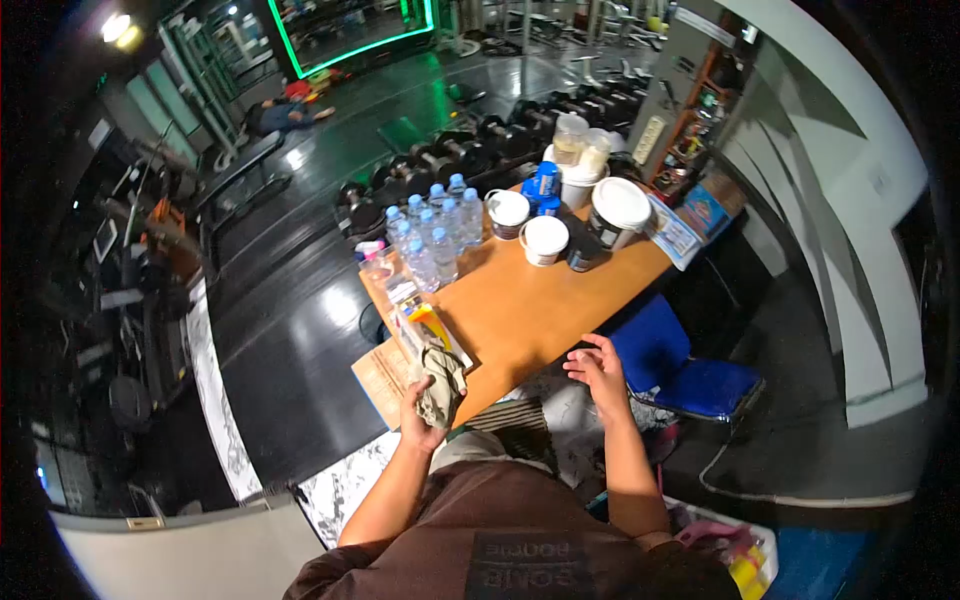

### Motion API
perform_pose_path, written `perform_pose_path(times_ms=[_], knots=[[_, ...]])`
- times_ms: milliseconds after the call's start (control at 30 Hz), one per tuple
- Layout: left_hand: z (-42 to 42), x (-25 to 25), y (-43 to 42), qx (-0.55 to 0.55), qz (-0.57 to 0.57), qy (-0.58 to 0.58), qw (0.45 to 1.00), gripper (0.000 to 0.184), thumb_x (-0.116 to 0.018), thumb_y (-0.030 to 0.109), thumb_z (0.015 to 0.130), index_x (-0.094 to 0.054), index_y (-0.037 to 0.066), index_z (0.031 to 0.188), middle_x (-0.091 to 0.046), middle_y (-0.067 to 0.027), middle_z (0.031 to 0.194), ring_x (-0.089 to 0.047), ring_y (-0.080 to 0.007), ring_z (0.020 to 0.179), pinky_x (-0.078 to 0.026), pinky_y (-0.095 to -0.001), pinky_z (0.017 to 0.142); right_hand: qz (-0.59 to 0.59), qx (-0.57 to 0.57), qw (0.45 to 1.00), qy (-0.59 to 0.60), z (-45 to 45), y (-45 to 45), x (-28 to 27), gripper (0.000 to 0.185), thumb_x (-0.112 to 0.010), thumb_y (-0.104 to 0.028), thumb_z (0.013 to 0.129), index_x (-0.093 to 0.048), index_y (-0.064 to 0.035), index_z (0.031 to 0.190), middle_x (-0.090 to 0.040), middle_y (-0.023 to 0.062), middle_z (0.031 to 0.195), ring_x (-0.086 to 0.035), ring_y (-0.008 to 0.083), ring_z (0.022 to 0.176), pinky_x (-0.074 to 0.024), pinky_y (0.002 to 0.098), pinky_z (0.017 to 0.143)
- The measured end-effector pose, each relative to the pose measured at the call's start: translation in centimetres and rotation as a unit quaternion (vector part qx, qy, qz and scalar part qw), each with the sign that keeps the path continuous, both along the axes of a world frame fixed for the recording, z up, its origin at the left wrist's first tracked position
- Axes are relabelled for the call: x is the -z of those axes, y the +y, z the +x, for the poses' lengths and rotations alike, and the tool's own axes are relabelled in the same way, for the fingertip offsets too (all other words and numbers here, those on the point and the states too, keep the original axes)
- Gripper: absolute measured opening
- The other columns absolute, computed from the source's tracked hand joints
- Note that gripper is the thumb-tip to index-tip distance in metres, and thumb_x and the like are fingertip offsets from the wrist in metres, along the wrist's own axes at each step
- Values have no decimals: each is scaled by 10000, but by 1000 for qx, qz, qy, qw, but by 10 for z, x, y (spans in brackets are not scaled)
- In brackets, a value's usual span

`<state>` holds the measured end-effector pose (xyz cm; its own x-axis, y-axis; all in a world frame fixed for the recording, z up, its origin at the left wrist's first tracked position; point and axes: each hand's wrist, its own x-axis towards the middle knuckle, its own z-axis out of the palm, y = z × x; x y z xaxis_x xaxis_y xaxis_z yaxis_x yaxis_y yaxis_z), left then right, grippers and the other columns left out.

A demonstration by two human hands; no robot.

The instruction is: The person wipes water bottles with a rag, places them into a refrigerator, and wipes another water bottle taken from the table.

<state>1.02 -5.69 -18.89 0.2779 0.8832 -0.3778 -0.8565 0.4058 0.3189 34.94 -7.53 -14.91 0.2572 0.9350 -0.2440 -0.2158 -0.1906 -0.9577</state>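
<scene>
My left hand (422, 415) is closed round a crumpled grey-green cloth (439, 385) at the near left corner of the wooden table (520, 310). Just beyond the cloth lie a yellow and white box (430, 325) and a cardboard piece (383, 378). My right hand (597, 372) hovers off the table's near edge, fingers apart and holding nothing. Several water bottles with blue caps (440, 235) stand at the table's left side. White-lidded tubs (545, 238) stand farther back, beside a dark container (582, 252).
A blue chair (690, 370) is at the table's right. Rows of dumbbells (450, 155) line the floor behind. A person (285, 117) lies on the floor at the far left. A bin with mixed items (735, 550) sits at lower right.
</scene>
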Motion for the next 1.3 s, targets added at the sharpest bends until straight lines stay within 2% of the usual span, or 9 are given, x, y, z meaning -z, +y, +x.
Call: perform_pose_path(times_ms=[267, 367, 500, 833, 900, 1100, 1167, 1200, 1300], knots=[[-4, 2, 45, -73, -34, -46, 996, 446, -622, 243, 996, -587, 53, 1398, -696, -162, 1324, -683, -365, 1187, -581, -551, 1024, -16, -66, 998, -17, 5, 79, -8, 463, -628, -117, 1061, -459, -30, 1483, -705, 152, 1167, -740, 226, 1009, -614, 355, 883], [6, -5, 54, -80, 7, -49, 996, 481, -651, 238, 998, -580, 16, 1420, -693, -160, 1332, -677, -351, 1191, -569, -538, 1019, -17, -83, 996, -19, 11, 108, 3, 478, -670, -139, 1052, -472, -33, 1474, -696, 146, 1177, -733, 218, 1026, -606, 342, 872], [16, 0, 61, -127, 6, -35, 991, 462, -651, 230, 994, -585, 39, 1410, -691, -156, 1329, -676, -347, 1199, -565, -544, 1036, -18, -138, 990, -9, 15, 155, 16, 516, -684, -180, 1051, -452, -39, 1489, -696, 161, 1227, -720, 227, 1076, -597, 358, 910], [56, -5, 13, -324, 0, -25, 946, 458, -638, 239, 999, -574, 42, 1408, -679, -159, 1342, -663, -350, 1213, -547, -549, 1054, 34, -284, 955, -82, -5, 313, 126, 563, -704, -141, 1017, -440, -74, 1510, -675, 139, 1319, -661, 199, 1171, -590, 359, 907], [68, -10, -1, -385, -5, -21, 923, 487, -641, 227, 1000, -568, -22, 1412, -676, -189, 1337, -674, -353, 1182, -578, -502, 1010, 32, -302, 949, -86, -24, 339, 139, 571, -721, -188, 1011, -454, -117, 1510, -646, 116, 1372, -624, 194, 1232, -562, 381, 965], [95, -9, -43, -481, -10, -8, 877, 474, -632, 261, 1001, -585, 44, 1419, -686, -164, 1343, -673, -331, 1204, -559, -520, 1006, 42, -352, 925, -135, -93, 405, 205, 674, -798, -171, 933, -461, -59, 1506, -608, 156, 1411, -616, 225, 1235, -536, 362, 980], [104, -16, -54, -509, -29, 2, 860, 476, -640, 271, 995, -596, 54, 1416, -687, -169, 1350, -676, -334, 1207, -554, -517, 1009, 31, -325, 923, -203, -117, 414, 213, 659, -835, -161, 889, -502, -25, 1440, -633, 148, 1335, -625, 206, 1183, -529, 337, 966], [107, -15, -61, -521, -34, 5, 853, 476, -640, 271, 995, -596, 54, 1416, -687, -169, 1350, -676, -334, 1207, -554, -517, 1009, 133, -351, 898, -229, -122, 440, 263, 649, -876, -117, 830, -542, -17, 1377, -653, 118, 1248, -634, 198, 1136, -522, 349, 961], [118, -14, -76, -546, -6, -6, 837, 478, -646, 282, 990, -605, 61, 1412, -689, -171, 1350, -678, -341, 1205, -550, -523, 1014, 35, -334, 919, -208, -148, 445, 272, 653, -887, -54, 790, -560, -30, 1355, -650, 82, 1193, -634, 197, 1125, -511, 352, 969]])
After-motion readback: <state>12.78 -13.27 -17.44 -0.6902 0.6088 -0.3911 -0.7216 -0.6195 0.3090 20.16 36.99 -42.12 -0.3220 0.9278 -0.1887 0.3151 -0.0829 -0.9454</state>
